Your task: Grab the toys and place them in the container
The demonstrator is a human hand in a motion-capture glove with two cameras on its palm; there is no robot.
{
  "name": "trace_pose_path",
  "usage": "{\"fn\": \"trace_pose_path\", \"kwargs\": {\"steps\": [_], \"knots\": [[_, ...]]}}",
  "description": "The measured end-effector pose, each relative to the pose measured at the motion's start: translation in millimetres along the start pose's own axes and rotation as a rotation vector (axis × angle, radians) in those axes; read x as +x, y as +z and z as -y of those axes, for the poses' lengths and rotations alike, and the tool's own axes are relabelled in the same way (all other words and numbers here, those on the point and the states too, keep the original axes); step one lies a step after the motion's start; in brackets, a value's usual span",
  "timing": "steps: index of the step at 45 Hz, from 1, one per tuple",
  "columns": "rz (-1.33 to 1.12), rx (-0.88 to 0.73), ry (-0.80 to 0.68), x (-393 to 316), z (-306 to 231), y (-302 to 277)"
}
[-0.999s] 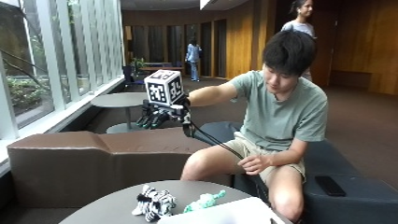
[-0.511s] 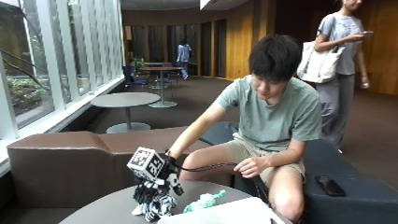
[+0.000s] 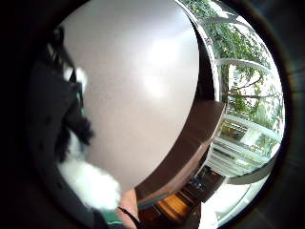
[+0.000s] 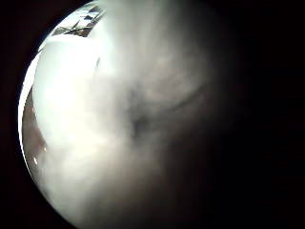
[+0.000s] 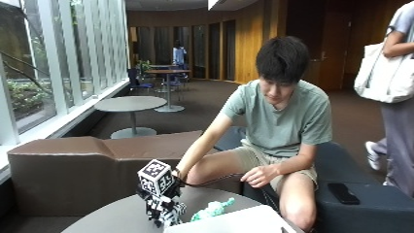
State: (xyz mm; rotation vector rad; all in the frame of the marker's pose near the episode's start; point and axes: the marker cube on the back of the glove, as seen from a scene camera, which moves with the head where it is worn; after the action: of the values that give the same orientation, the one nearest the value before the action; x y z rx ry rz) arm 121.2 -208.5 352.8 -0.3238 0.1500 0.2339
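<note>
Outside view: I'm lowering my right hand (image 5: 162, 204) onto the soft, light zebra plush (image 5: 169, 215) near the table (image 5: 110, 221) edge; finger closure I cannot tell, though squeezing its body looks best.

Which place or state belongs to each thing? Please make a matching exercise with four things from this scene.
Things:
1. black-and-white striped plush toy
2. mint-green plush toy
3. white rectangular container
4. black-gloved right hand

Places or states:
A. at the near table edge, nothing visibly inside
B. on top of the striped toy
C. lying on the round grey table, untouched
D. under the hand, on the table

Pairs: 1-D, 2-C, 3-A, 4-B
</note>
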Motion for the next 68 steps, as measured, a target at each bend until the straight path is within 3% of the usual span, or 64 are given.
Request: {"fn": "trace_pose_path", "kwargs": {"steps": [9, 16, 28, 42, 47, 53, 60, 68], "knots": [[-0.028, -0.039, -0.02, -14, -22, -37], [-0.057, -0.049, -0.064, -26, -46, -100], [-0.085, 0.132, -0.146, -70, -85, -227], [-0.133, 0.318, -0.22, -210, -74, -343], [-0.143, 0.328, -0.288, -259, -68, -357], [-0.128, 0.486, -0.369, -319, -44, -361], [-0.081, 0.444, -0.315, -355, -25, -348], [-0.078, 0.369, -0.152, -377, -6, -322]]}}
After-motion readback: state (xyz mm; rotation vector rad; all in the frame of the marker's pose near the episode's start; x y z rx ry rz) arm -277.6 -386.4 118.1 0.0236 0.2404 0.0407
